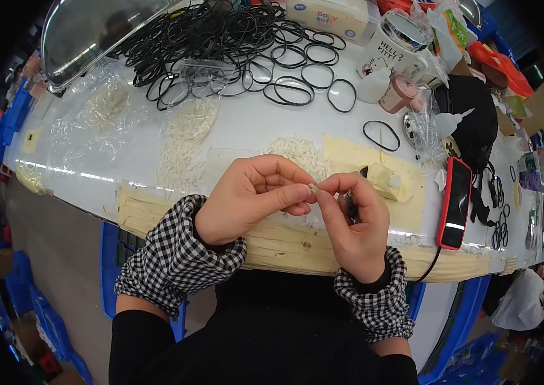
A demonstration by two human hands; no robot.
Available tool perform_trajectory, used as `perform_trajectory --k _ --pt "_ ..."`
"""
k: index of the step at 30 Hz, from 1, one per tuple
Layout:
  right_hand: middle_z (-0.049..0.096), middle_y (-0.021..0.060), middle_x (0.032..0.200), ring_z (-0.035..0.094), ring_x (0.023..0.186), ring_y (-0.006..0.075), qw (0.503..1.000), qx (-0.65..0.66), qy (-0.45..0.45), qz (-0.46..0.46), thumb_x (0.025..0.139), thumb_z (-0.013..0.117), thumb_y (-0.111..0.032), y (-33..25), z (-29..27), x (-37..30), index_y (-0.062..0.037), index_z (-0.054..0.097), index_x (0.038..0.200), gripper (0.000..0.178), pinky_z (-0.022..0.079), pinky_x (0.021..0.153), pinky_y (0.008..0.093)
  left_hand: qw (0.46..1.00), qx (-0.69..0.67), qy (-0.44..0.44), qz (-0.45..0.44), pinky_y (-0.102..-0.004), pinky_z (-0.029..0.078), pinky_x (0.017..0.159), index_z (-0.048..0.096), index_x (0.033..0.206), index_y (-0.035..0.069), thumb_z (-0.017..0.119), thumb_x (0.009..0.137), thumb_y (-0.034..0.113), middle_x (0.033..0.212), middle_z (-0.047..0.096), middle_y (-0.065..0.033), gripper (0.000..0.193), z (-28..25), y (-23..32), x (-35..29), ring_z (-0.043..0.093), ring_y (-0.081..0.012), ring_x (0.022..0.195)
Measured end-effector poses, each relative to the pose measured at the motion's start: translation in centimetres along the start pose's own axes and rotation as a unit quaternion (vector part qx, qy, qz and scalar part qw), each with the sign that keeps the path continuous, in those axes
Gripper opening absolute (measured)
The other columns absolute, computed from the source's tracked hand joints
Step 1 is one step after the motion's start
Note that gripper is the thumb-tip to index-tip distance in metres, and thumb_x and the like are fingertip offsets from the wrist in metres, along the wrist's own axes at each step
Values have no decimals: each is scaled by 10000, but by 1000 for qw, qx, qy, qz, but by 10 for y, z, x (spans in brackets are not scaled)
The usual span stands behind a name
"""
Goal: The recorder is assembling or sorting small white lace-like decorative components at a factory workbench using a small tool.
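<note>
White piece (313,188) pinched between curled left fingers (288,196) and right fingers (332,208).

table (243,128) with black loops (204,31), white pieces (181,159)

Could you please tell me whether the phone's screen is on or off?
Apparently off: the red-cased phone has a dark screen, marked only by a reflection-like streak.

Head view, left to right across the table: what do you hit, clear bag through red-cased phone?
Clear bag → left heap of white pieces → left hand → small white piece → right hand → red-cased phone.
</note>
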State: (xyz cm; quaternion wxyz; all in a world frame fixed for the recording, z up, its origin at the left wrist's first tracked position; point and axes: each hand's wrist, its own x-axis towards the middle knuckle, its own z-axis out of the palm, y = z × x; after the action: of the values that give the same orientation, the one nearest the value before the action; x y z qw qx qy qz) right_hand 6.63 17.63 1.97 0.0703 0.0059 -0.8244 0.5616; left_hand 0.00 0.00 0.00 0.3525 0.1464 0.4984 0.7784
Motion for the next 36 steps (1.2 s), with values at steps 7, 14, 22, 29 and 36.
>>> perform_trajectory --k 7,14,22,29,36 --pt "589 66 826 577 638 117 993 -66 32 -97 775 653 41 1 5 -1 -16 589 904 155 449 522 215 997 -75 -2 -32 -224 509 744 581 988 1 538 946 118 903 657 -82 131 -1 -7 2 616 -103 788" --pt "587 77 774 572 593 166 984 -82 8 -156 757 693 -4 -4 5 2 -11 590 859 145 449 502 265 995 -95 -18 -1 -223 481 741 598 968 16 565 943 193 874 616 -32 182 -6 -15 4 570 -79 783" --pt "558 64 669 541 545 214 952 -252 21 -172 778 729 -272 4 0 2 -43 561 767 284 408 466 302 990 -129 -57 -19 -226 469 750 598 958 21 561 943 174 878 614 -29 159 -6 -14 2 562 -83 798" --pt "492 45 600 501 507 208 943 -286 17 -172 782 712 -354 10 1 1 -64 506 704 364 379 442 311 996 -75 -58 -1 -238 429 721 583 925 16 552 940 146 865 587 -34 135 -7 -14 1 523 -90 779" --pt "475 49 590 502 506 220 940 -292 15 -178 784 701 -364 13 2 1 -69 499 699 367 378 442 324 996 -71 -55 18 -218 461 732 598 918 15 597 920 149 824 611 -21 134 -7 -15 2 555 -76 771"
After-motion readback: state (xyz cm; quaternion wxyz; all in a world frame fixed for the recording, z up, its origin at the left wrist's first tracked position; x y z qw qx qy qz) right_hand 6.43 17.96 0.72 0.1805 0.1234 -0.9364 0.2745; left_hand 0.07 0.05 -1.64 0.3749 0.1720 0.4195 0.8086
